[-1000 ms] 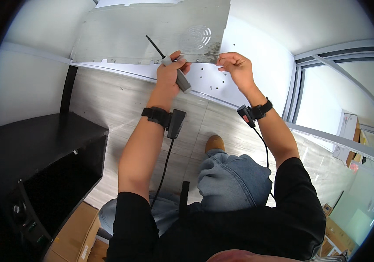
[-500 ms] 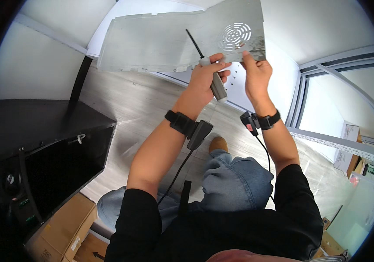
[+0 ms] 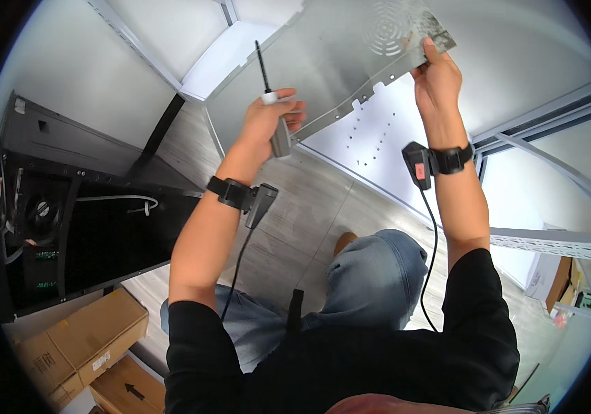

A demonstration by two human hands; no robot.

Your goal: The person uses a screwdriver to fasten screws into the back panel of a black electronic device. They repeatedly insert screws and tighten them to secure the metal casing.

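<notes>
My left hand (image 3: 268,123) is closed around the grey handle of a screwdriver (image 3: 280,142), its dark shaft pointing up and away. The fingers of that hand lie close to the lower edge of a large grey sheet-metal panel (image 3: 309,65); whether they touch it I cannot tell. At the panel's right corner, my right hand (image 3: 440,83) pinches the edge, thumb on top. A round slotted vent and a dark smudged patch are near that corner. The panel is tilted, its right end higher in the picture, and its far edge runs out of view.
Several small screws (image 3: 378,141) lie on a white tabletop (image 3: 333,148) under the panel. To the left stands an open black metal case (image 3: 130,234) with a fan and cables inside. Cardboard boxes (image 3: 95,331) sit below it. A white metal frame (image 3: 551,238) is at the right.
The panel has swung, its right end moving up and right and its left end rightward. My hands have moved apart: left hand with the screwdriver leftward, right hand up and right. The view has shifted.
</notes>
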